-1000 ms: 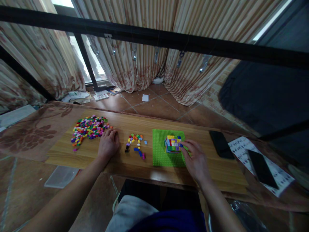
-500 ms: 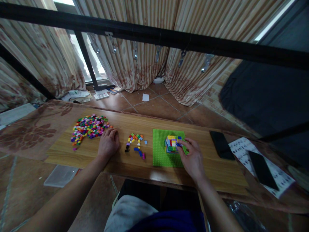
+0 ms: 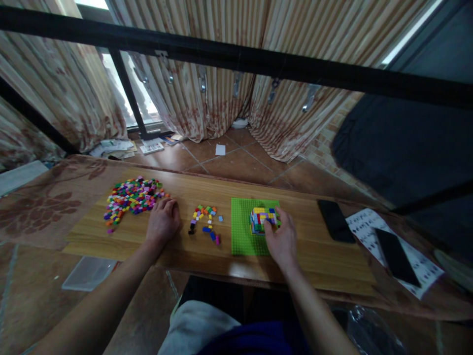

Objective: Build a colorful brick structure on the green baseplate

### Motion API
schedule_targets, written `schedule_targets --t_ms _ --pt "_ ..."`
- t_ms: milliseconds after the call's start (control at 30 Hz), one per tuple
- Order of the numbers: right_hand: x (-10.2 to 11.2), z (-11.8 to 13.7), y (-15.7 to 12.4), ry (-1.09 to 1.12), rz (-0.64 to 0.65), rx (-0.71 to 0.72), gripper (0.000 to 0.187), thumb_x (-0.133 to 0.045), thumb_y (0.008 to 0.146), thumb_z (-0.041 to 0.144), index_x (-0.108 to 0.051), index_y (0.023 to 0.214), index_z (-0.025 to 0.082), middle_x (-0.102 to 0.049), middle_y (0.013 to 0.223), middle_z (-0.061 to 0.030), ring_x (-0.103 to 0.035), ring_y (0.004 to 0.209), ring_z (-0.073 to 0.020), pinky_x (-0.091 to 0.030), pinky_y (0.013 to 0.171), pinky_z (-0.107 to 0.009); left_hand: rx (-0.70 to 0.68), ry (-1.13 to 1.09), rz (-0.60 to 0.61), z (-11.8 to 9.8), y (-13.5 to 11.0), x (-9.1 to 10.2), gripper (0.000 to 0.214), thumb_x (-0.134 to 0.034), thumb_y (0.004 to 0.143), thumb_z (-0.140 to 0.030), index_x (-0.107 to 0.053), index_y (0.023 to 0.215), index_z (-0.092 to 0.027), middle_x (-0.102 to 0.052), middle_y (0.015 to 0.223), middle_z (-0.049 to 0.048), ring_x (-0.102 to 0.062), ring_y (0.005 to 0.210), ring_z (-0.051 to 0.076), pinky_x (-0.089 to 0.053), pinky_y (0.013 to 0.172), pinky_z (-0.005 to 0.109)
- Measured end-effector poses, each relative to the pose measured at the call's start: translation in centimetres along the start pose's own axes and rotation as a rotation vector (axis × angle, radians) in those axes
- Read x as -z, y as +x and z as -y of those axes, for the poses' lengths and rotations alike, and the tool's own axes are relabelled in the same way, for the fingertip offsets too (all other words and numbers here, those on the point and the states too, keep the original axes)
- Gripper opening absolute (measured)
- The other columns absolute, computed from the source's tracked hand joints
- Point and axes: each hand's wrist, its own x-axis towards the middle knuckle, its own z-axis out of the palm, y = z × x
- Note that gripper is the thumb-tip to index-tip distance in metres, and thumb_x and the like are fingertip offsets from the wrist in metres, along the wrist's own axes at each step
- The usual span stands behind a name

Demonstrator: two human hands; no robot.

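A small stacked block of toy bricks (image 3: 258,217), in yellow, red, blue, green and white, stands on a green studded baseplate (image 3: 242,241). My right hand (image 3: 283,239) is closed at the block's right side, thumb against its front and top, fingers bent by its back right corner. Part of the block is hidden behind that hand. My left hand (image 3: 162,220) rests on the table with curled fingers, right beside a heap of mixed small bricks (image 3: 135,195). Whatever those fingers may hold is out of sight. Between the hands lies a loose group of bricks (image 3: 207,212).
Two dark phones lie at the right, one phone (image 3: 335,221) on the wooden table (image 3: 325,266), the other phone (image 3: 397,256) on a printed sheet (image 3: 365,222). A clear plastic tray (image 3: 88,273) is below the left edge. A black bar (image 3: 221,56) crosses above.
My right thumb has shifted left and down over the block, and the fingers have drawn in to its right side. The left hand stays by the heap. The whole view has shifted slightly.
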Motion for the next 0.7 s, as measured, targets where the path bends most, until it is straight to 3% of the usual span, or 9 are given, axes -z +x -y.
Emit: schedule_targets --t_ms 233,500,700 --pt "-1.2 0.9 -0.3 -0.032 -0.081 0.001 0.044 -0.044 0.087 0.024 -0.052 0.129 0.012 -0.057 0.123 -0.0185 -0.05 0.116 -0.0291 -0.041 0.099 -0.051 0.009 0.019 -0.015 0.1 0.0 -0.1 0.031 -0.042 0.088 -0.025 -0.062 0.109 -0.013 -0.062 0.116 0.0168 -0.055 0.113 0.031 -0.046 0.099 0.047" --pt "-0.8 0.3 -0.4 0.101 -0.043 -0.018 0.045 -0.05 0.087 0.034 -0.053 0.127 0.014 -0.058 0.124 -0.0173 -0.052 0.115 -0.0277 -0.041 0.1 -0.049 0.019 -0.04 -0.008 -0.2 0.1 0.0 0.029 -0.042 0.088 -0.026 -0.062 0.107 -0.016 -0.061 0.115 0.0155 -0.054 0.113 0.031 -0.044 0.1 0.048" --pt "-0.6 -1.2 -0.7 0.369 -0.037 -0.188 0.049 -0.055 0.085 0.045 -0.056 0.125 0.018 -0.063 0.121 -0.014 -0.061 0.103 -0.0229 -0.048 0.091 -0.042 0.02 -0.015 0.0 -0.2 0.1 0.1 0.03 -0.042 0.088 -0.026 -0.062 0.108 -0.015 -0.061 0.116 0.0159 -0.054 0.114 0.03 -0.044 0.101 0.047"
